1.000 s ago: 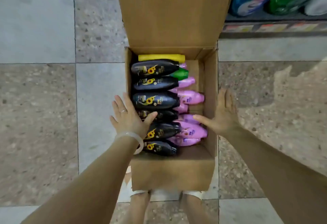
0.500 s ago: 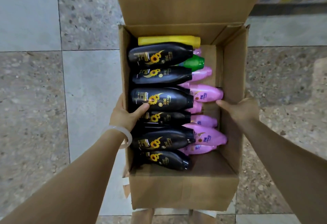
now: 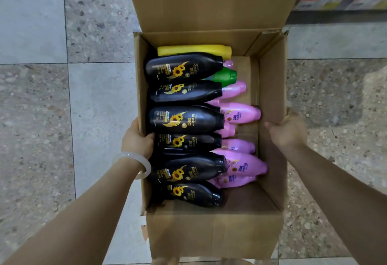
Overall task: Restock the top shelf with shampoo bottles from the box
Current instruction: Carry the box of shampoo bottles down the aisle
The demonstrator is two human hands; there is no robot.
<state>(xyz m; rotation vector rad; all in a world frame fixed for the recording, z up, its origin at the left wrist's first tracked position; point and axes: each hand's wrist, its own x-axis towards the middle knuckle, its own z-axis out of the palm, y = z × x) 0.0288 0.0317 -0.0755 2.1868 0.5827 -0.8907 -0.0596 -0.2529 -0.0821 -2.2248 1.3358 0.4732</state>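
Observation:
An open cardboard box fills the middle of the view, held up above the floor. Inside lie several black shampoo bottles with sunflower labels, several pink bottles, one yellow bottle and one with a green cap. My left hand grips the box's left wall, thumb inside against the black bottles. My right hand grips the right wall, thumb inside and fingers hidden outside it.
The box's far flap stands up and hides what lies behind it. A low shelf edge with price tags shows at the top right. Speckled floor tiles surround the box.
My hands went from resting open at the box's sides to gripping its walls. The box has come up closer to the camera and looks larger; the shelf has slid out of view.

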